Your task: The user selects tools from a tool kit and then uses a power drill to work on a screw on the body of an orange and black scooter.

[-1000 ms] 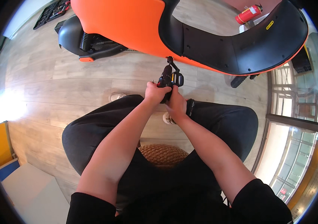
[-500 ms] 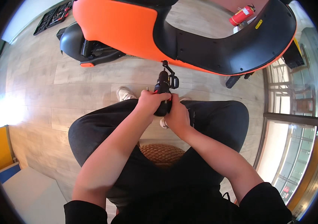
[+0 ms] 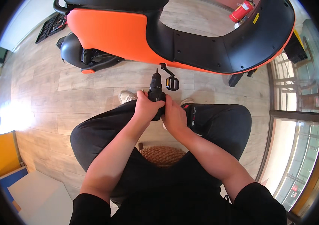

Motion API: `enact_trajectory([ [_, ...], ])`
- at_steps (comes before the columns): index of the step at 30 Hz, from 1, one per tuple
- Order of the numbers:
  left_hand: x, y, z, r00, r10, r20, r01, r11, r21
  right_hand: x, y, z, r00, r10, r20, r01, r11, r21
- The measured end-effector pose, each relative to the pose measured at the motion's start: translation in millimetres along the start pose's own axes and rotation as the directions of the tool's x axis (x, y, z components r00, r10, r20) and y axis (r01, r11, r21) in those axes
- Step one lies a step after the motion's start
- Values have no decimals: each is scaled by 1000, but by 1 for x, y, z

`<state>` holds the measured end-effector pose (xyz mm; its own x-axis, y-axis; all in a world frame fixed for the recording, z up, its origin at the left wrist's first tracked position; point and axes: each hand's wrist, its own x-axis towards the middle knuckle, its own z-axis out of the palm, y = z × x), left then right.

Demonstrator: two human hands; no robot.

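Below orange scooter (image 3: 129, 33) | black drill (image 3: 156, 90) between both hands | left fingers (image 3: 147, 107), right fingers (image 3: 173, 112) clamped on it

Pale wood-plank floor (image 3: 73, 93) under an orange scooter (image 3: 129, 33); beyond its front a red extinguisher (image 3: 241, 11), right of it glazed windows (image 3: 298, 112), possibly doors.

orange-and-black scooter (image 3: 137, 33), red fire extinguisher (image 3: 241, 11), black tool tray (image 3: 50, 27), woven stool (image 3: 162, 154)
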<state>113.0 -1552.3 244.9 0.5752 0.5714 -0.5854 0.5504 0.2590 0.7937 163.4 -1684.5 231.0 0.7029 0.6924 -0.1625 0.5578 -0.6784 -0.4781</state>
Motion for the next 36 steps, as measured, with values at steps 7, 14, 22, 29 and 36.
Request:
enact_trajectory([
  [7,19,-17,13,995,-83,-57,89,988,124,10,13,4,993,32,112,-26,998,-50],
  [14,43,-47,26,962,-249,109,252,968,-17,34,38,-7,963,-59,262,154,920,-359],
  [22,38,-37,15,913,-366,180,399,891,-215,47,32,5,971,44,235,67,894,-444],
  [29,48,-49,31,942,-308,136,333,910,-245,53,33,6,976,115,184,-25,903,-429],
  [36,43,-32,22,905,-373,203,422,847,-323,55,36,7,970,116,214,-13,903,-429],
])
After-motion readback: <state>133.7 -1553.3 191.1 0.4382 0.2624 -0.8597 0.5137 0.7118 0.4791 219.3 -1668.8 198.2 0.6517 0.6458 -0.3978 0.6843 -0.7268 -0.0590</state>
